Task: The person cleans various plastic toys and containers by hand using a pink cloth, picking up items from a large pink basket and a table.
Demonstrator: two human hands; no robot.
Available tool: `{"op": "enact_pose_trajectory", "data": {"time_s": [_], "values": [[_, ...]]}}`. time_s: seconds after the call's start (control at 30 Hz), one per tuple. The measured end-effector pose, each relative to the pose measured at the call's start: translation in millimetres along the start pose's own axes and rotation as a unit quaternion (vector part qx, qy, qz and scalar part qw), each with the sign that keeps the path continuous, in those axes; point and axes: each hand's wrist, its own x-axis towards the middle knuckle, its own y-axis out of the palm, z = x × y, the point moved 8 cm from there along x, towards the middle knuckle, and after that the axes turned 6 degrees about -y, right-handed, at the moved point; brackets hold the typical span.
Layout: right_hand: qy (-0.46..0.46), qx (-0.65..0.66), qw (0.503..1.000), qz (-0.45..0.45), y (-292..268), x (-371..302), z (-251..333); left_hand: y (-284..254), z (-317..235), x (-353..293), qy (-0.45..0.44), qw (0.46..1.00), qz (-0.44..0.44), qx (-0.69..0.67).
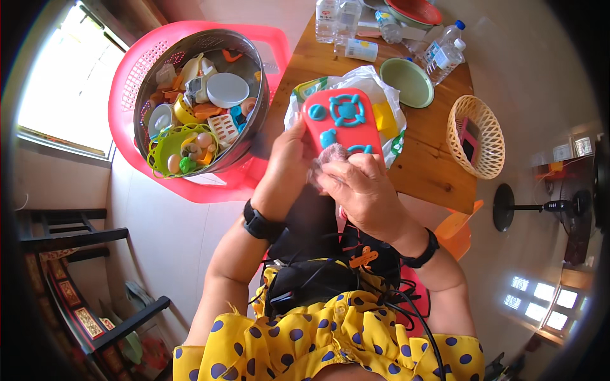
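My left hand [289, 162] grips the left edge of a red toy stove panel [363, 134] with blue ring-shaped burners and knobs. My right hand [365, 190] is closed around a crumpled greyish-pink cloth [332, 154], pressed against the panel's lower left part near a blue knob. The toy is held up tilted over the table's near edge. Behind it, a white plastic bag [363, 77] lies on the wooden table, with a yellow piece [384, 119] showing beside the toy. Part of the cloth is hidden by my right fingers.
On the left, a metal basin [253, 130] full of plastic toy pieces rests on a pink chair [121, 120]. The wooden table [432, 152] bears a green bowl [406, 82], several bottles [443, 62] and a woven basket [459, 117]. A floor fan [504, 207] stands at right.
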Motion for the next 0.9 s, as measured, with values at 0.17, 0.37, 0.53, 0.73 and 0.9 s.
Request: {"op": "enact_pose_trajectory", "data": {"time_s": [0.17,0.37,0.53,0.73,0.9], "values": [[0.005,0.012,1.0,-0.017,-8.5,-19.6,-11.1,-0.1,-15.5,0.2,0.043,0.998,0.008,-0.051],[0.105,0.012,0.982,-0.156,-20.0,-21.0,-57.5,26.4,4.3,-11.4,-0.023,0.987,0.159,-0.032],[0.19,0.004,0.961,-0.204,-20.4,-27.2,-103.2,21.2,32.9,-8.3,-0.077,0.993,0.09,0.001],[0.177,0.04,0.975,-0.13,-14.0,-13.1,-85.4,13.2,25.7,14.5,-0.052,0.996,0.072,-0.025],[0.256,0.21,0.943,-0.031,16.0,-40.3,-95.6,5.8,-27.2,28.7,0.12,0.99,0.017,0.07]]}}
